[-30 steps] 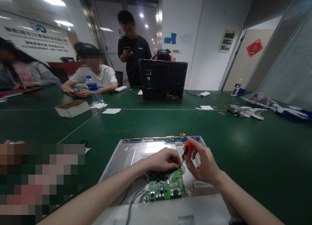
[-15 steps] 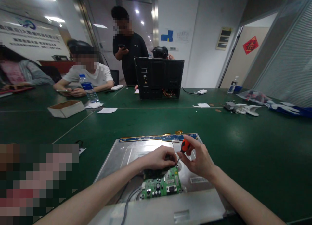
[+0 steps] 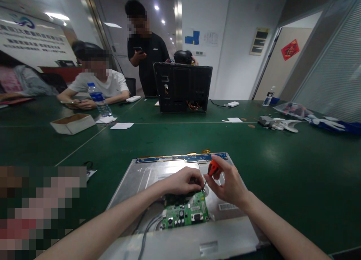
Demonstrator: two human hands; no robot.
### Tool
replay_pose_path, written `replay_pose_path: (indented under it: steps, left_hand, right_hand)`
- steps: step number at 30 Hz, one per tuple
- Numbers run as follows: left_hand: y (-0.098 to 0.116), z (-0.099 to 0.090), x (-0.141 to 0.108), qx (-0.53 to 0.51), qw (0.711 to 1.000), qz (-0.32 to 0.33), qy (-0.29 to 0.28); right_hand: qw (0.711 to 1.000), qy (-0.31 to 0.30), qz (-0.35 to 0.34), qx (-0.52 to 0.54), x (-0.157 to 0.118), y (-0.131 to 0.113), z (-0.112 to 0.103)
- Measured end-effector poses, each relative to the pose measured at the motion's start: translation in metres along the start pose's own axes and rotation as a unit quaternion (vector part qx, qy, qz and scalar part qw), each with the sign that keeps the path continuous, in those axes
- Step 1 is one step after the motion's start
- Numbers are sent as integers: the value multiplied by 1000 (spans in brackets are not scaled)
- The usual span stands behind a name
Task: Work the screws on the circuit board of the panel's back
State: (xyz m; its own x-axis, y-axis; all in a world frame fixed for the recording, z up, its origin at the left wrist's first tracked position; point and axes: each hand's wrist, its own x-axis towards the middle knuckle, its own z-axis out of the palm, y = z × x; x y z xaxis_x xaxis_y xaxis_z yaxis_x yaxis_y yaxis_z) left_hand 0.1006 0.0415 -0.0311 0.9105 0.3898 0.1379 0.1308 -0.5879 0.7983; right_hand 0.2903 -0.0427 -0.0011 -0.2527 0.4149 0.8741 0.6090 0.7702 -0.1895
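Far left: a shallow cardboard box [image 3: 72, 123] sits open on the green table [image 3: 282, 170], with a water bottle [image 3: 98, 100] just behind it and white paper slips [image 3: 122, 126] beside. Seated person in a white shirt [image 3: 98, 85] behind the bottle, hands on the table. A standing person in a black shirt [image 3: 146, 53] holds a phone.

Centre, far side: a black monitor housing [image 3: 182, 88] stands upright, back panel facing this way, wires showing at its lower edge.

Centre, near side: a bare metal monitor back panel [image 3: 146, 177] lies flat on the table, a blue strip board [image 3: 180, 157] along its far edge. A green circuit board [image 3: 186, 213] rests on the panel near its near edge, grey cables [image 3: 146, 230] running from its left side.

Left hand [image 3: 180, 181] lies palm down over the far edge of the circuit board, fingers curled together and pressing there; what the fingertips grip is hidden.

Right hand [image 3: 229, 185] just beside it, thumb and first fingers pinched round an orange-handled screwdriver [image 3: 212, 169]. The tool is tilted, its tip down at the board's far right corner, close to the left hand's fingertips.

Right: white plastic parts [image 3: 282, 124] and a clear bag [image 3: 293, 110] lie well apart from the work. A small bottle [image 3: 269, 97] stands by the doorway.
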Motion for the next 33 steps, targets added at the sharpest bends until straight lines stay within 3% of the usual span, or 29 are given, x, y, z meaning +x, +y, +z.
replay_pose_path:
  steps: [10, 18, 33]
  left_hand:
    - [4, 1, -2, 11, 1000, -11, 6]
    - [1, 2, -1, -1, 1000, -11, 11]
    - [6, 1, -2, 18, 1000, -5, 16]
  right_hand:
    - [999, -26, 10, 30, -1, -3, -1]
    - [1000, -1, -3, 7, -1, -2, -1]
    - [1000, -18, 5, 10, -2, -1, -1]
